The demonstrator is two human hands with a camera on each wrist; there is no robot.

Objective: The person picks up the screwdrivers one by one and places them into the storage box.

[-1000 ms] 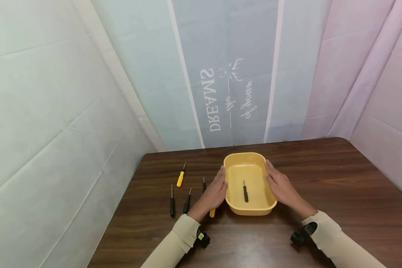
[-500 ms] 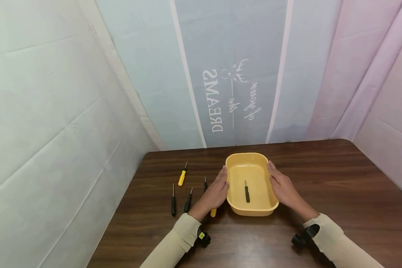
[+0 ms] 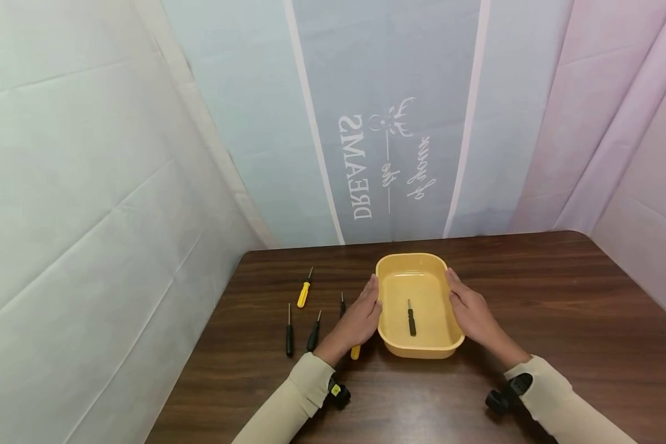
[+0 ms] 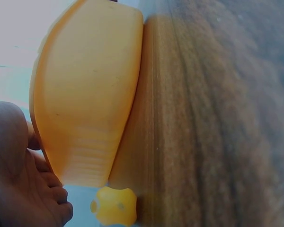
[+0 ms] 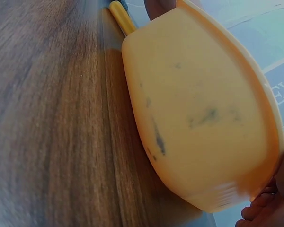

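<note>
At the lower middle of the frame both hands, left hand (image 3: 357, 319) and right hand (image 3: 470, 311), press flat-fingered against the sides of the yellow tub (image 3: 395, 264), so a careless shove could roll the black screwdriver (image 3: 411, 322) inside

The yellow tub (image 3: 419, 269) looks like smooth plastic with a soft sheen, scuffed dark on its outer wall. The table (image 3: 560, 308) is dark wood grain, slightly glossy. The backdrop (image 3: 89, 154) is creased matt cloth.

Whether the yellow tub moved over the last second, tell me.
No. The yellow tub keeps its gap to the yellow screwdriver left of it; the view itself shifted.
</note>
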